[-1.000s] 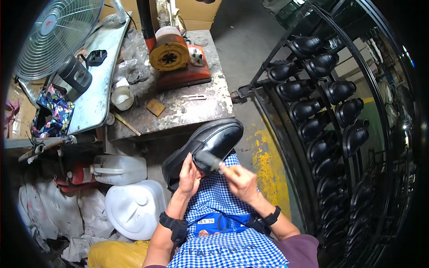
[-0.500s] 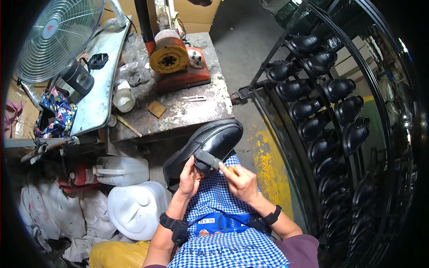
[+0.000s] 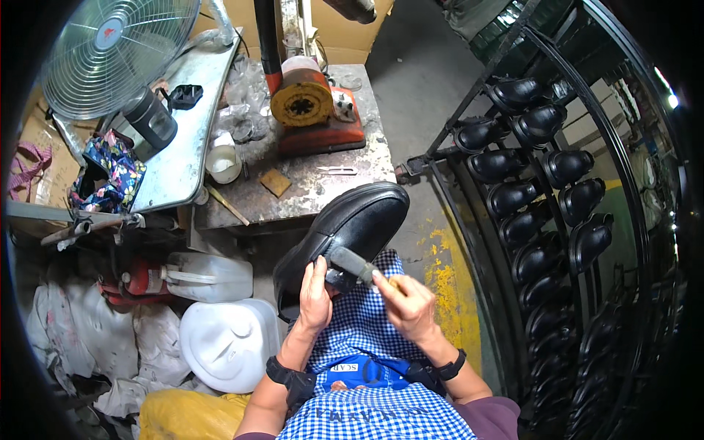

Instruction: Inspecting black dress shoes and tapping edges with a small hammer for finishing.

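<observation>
A black leather shoe [image 3: 364, 213] lies tilted above my lap, its toe toward the upper right. My left hand [image 3: 316, 297] grips its near side, fingers against the upper. In my right hand [image 3: 411, 308] is what looks like a flat brush [image 3: 350, 261] with a wooden handle and a dark grey head. That head rests on or just over the shoe's side, close to my left fingertips; whether it touches I cannot tell. A blue checked apron [image 3: 359, 323] covers my lap under the shoe.
Ahead stands a worn bench [image 3: 293, 198] with an orange-red machine [image 3: 323, 136], a white cup [image 3: 223, 163], a brown square block [image 3: 275, 182] and a stick [image 3: 229, 204]. White jugs [image 3: 227, 345] sit at left, below a fan [image 3: 110, 55]. A rack of black shoes [image 3: 513, 198] fills the right.
The brush head has shifted slightly along the shoe's side, and my right hand sits a little lower and farther right. The whole view has tilted a little; my left hand keeps its grip.
</observation>
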The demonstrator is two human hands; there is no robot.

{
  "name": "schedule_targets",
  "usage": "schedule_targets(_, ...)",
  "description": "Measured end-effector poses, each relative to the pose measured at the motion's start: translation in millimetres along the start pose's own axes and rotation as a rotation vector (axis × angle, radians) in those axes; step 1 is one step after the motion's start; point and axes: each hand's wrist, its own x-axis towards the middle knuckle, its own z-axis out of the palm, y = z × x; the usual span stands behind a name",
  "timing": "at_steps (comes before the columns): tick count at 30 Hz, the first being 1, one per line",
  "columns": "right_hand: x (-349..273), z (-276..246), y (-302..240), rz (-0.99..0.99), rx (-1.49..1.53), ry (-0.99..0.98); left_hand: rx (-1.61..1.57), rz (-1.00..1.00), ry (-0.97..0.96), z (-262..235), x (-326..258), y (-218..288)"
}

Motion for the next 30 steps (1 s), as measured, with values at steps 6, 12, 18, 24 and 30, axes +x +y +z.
schedule_targets(6, 4, 11, 1, -0.123, -0.028, 0.051, 0.027, 0.064, -0.003, -5, -4, 3)
schedule_targets(12, 29, -18, 47, 0.446, 0.035, 0.528, -0.220, 0.051, 0.026, -14, 4, 21)
schedule_targets(18, 19, -19, 39, 0.563, 0.418, 0.533, -0.465, -0.122, -0.033, -26, 7, 29)
schedule_targets(24, 27, -15, 19, 0.364, 0.474, 0.339, -0.387, -0.058, 0.029, -29, 3, 25)
schedule_targets(30, 34, -22, 3, 0.310, 0.480, 0.269, -0.163, 0.142, 0.179, -21, -6, 25)
